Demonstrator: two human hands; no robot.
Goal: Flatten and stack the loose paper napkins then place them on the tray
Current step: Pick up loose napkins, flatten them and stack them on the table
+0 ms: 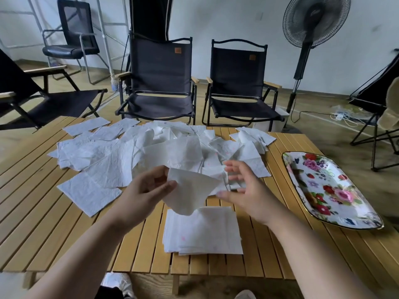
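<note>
Fingers of the left hand (149,186) pinch one edge of a crumpled napkin (190,193), thumb on top; the fingers below are hidden by the paper. Right hand (244,188) holds the opposite edge, thumb beneath, its fingers spread loosely and partly blurred, so exact contact is hard to make out. Napkin hangs in the air between both hands, above the flattened stack (203,231) lying near the front edge of the tabletop (54,223). Sheet count in the stack cannot be told. Loose napkins (121,152) cover the middle and far edge of the tabletop in an overlapping heap; those underneath are hidden. Floral tray (336,190) sits at the right edge, nothing on it. Both forearms are cut off by the lower frame edge.
</note>
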